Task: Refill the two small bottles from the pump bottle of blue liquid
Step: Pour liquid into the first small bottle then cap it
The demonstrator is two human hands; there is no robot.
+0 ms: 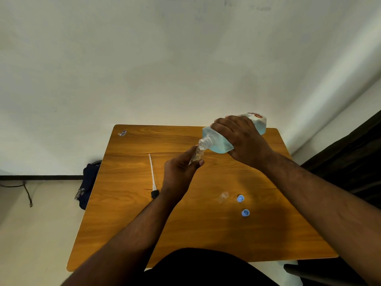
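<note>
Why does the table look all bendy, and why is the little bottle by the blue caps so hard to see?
Head view: the wide-angle lens curves the table edges; the empty small bottle is clear, so it fades into the wood beside the blue caps; the arms cast a soft shadow there too.

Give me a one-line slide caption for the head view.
Right hand tips the large bottle of blue liquid into a small bottle held by the left hand.

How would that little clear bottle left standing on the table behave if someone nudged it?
The small clear bottle looks empty and uncapped, so it is probably very light and would likely slide or tip easily. It seems narrow and rounded, so once down it may roll across the smooth wooden table.
</note>
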